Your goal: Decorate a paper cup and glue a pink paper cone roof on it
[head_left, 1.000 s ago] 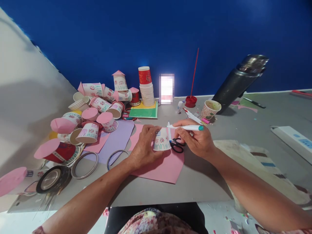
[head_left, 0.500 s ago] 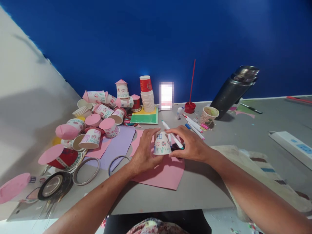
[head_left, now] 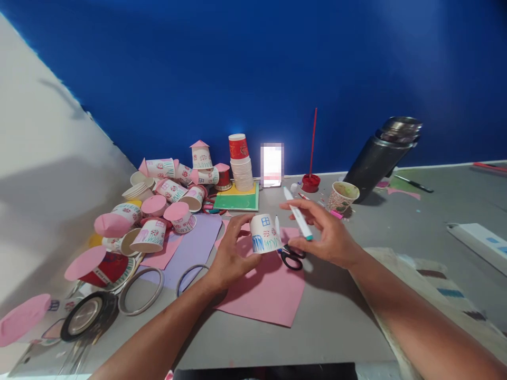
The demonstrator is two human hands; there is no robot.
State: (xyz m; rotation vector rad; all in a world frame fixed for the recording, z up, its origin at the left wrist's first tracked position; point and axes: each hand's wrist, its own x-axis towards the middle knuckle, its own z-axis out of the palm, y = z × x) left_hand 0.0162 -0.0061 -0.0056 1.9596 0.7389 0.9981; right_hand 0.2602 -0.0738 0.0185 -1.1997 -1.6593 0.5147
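My left hand [head_left: 233, 256] is closed round the side of a white paper cup [head_left: 267, 235], turned upside down above pink paper [head_left: 263, 298]. The cup carries a blue window, red dabs, green grass strokes and a blue patch near its rim. A white marker with a green end [head_left: 298, 214] rests in the grip of my right hand [head_left: 322, 232], to the right of the cup and apart from it. Under the right fingers, dark-handled scissors [head_left: 292, 258] lie on the pink paper.
Decorated cups with pink paper tops [head_left: 154, 206] crowd the left side. A cup stack [head_left: 241, 171] stands on a green and yellow booklet [head_left: 236, 200]. Tape rings [head_left: 140, 290] lie at the left front. To the right are a patterned cup [head_left: 343, 198], a black flask [head_left: 374, 158] and a cloth [head_left: 390, 295].
The cup has turned, bringing its blue patch into view. My right hand has drawn away to the right with the marker, uncovering the scissors. The camera view has tipped slightly upward.
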